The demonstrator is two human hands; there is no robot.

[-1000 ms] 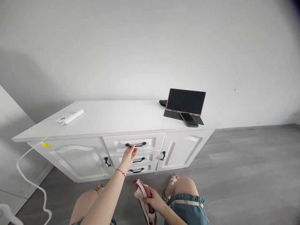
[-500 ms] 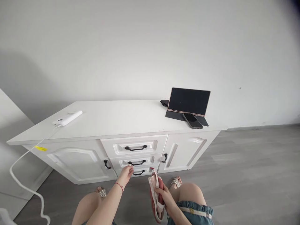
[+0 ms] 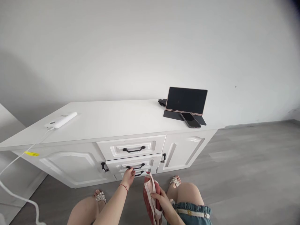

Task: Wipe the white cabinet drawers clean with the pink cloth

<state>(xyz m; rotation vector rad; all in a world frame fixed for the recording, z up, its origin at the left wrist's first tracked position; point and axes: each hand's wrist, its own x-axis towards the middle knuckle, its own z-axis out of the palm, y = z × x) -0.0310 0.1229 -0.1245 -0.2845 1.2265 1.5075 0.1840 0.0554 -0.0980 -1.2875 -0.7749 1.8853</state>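
Observation:
My left hand (image 3: 128, 178), a red string around its wrist, has its fingers curled on the left end of the black handle (image 3: 138, 167) of the middle drawer (image 3: 154, 160). That drawer stands slightly out from the white cabinet (image 3: 77, 162), with a thin dark gap along its top. My right hand (image 3: 162, 200) grips a folded red and off-white cloth item (image 3: 150, 190), its exact kind unclear, low in front of the drawers. The top drawer (image 3: 103, 145) is closed. Beneath the middle one, the lowest drawer handle (image 3: 140, 173) is partly covered.
On the cabinet top, a dark tablet-like screen (image 3: 186, 100) leans on its stand, a phone (image 3: 191, 120) before it and a black folded item (image 3: 162, 102) behind. A white device (image 3: 62, 120) with a white cable (image 3: 16, 190) lies at left. My knees flank the drawers.
My left hand has taken hold of the middle drawer's handle, and the drawer has come out a little towards me. The cloth in my right hand has shifted slightly left and down.

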